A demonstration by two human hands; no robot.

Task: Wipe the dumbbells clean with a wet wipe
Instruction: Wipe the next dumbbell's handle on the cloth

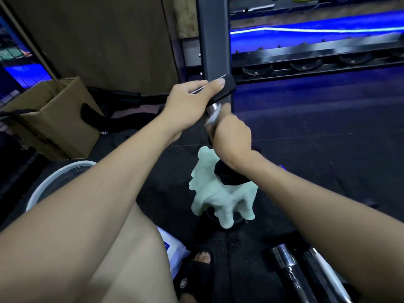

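A small dumbbell stands tilted in mid-air at the centre, its black upper head (225, 87) up and its black lower head (229, 174) down. My left hand (192, 101) grips the upper head, thumb on its top. My right hand (231, 134) is wrapped round the chrome handle (213, 108) with a white wet wipe (212, 119) pinched against the metal. A pale green cloth (220, 200) lies crumpled on the floor under the lower head.
A wipes packet (172, 252) lies by my knee. A white-rimmed basin (59, 173) and a cardboard box (54, 119) sit at the left. Chrome bars (288, 265) lie at bottom right. A dark rack post (213, 40) and rack shelf (306, 64) stand behind.
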